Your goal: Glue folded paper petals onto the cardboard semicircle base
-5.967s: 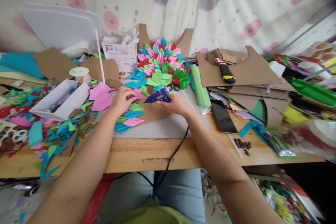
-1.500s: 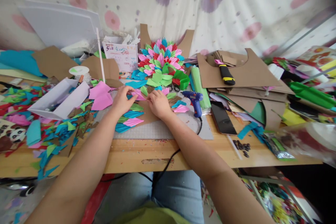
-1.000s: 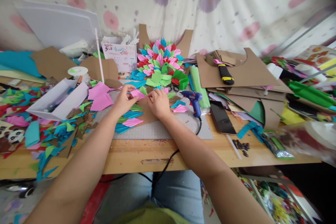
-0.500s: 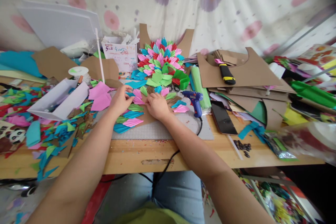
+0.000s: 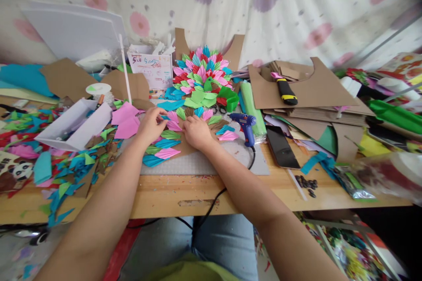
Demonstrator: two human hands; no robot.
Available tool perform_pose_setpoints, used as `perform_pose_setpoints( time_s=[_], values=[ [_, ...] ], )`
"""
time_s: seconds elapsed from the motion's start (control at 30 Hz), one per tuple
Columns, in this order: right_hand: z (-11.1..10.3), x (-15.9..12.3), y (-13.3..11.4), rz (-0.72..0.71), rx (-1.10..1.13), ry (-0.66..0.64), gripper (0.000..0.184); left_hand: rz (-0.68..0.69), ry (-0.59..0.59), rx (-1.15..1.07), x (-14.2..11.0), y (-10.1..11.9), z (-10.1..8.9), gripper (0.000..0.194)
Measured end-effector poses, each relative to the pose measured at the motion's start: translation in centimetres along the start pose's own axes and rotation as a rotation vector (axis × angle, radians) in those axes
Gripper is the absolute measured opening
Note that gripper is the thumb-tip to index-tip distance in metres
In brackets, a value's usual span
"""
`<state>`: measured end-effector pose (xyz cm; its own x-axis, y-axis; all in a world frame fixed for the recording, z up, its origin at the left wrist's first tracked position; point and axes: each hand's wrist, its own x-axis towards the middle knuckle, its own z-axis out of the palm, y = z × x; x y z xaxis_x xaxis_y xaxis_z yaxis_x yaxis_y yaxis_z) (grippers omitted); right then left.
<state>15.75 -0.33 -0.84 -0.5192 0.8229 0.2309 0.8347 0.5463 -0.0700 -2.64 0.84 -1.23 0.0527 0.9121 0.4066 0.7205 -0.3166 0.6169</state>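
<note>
Pleated crepe-paper leaves in pink, green, blue and brown lie in a fan on a brown cardboard piece (image 5: pixel 190 150), over a grey cutting mat (image 5: pixel 204 167). My left hand (image 5: pixel 152 124) is at the fan's left side. Its fingers are curved and apart, with a bit of blue paper showing between thumb and forefinger. My right hand (image 5: pixel 198 132) is closed at the middle of the fan, its bunched fingertips pressed on the end of a pink paper leaf (image 5: pixel 174 126). The undersides of these fingers are hidden. A blue glue gun (image 5: pixel 245 125) stands right of the fan.
Behind the mat is a finished-looking colourful leaf fan (image 5: pixel 202 68). An open white box (image 5: pixel 70 129) sits among paper scraps on the left. To the right are a phone (image 5: pixel 281 147), stacked cardboard (image 5: pixel 310 92) and a yellow-black cutter (image 5: pixel 286 92). The glue gun's cord crosses the table's front edge.
Both hands stay almost where they were; the left fingers shift very slightly at the fan's edge. The view moves a little. The leaves and the glue gun keep their places.
</note>
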Motion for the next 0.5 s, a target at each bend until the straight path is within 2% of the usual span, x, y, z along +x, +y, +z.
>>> perform_pose_setpoints(
  time_s=[0.1,0.17,0.27,0.33,0.4,0.5],
  values=[
    [-0.19,0.01,-0.10,-0.008,-0.001,0.000,0.026,0.117,-0.061,0.051,0.06,0.10,0.03,0.012],
    [-0.32,0.04,-0.13,-0.006,0.000,-0.008,0.028,0.146,-0.062,0.084,0.14,-0.07,0.03,0.014],
    [-0.45,0.12,-0.14,-0.004,-0.001,-0.026,0.027,0.086,-0.013,0.109,0.27,-0.51,-0.12,0.020],
    [-0.49,0.18,-0.13,-0.004,-0.001,-0.030,0.028,0.016,0.014,0.095,0.33,-0.63,-0.28,0.017],
    [-0.52,0.23,-0.15,-0.001,-0.002,-0.031,0.029,-0.056,0.002,0.063,0.32,-0.49,-0.38,0.014],
    [-0.56,0.26,-0.20,0.008,-0.006,-0.047,0.031,-0.139,-0.039,0.047,0.20,0.01,-0.31,0.018]
  ],
)
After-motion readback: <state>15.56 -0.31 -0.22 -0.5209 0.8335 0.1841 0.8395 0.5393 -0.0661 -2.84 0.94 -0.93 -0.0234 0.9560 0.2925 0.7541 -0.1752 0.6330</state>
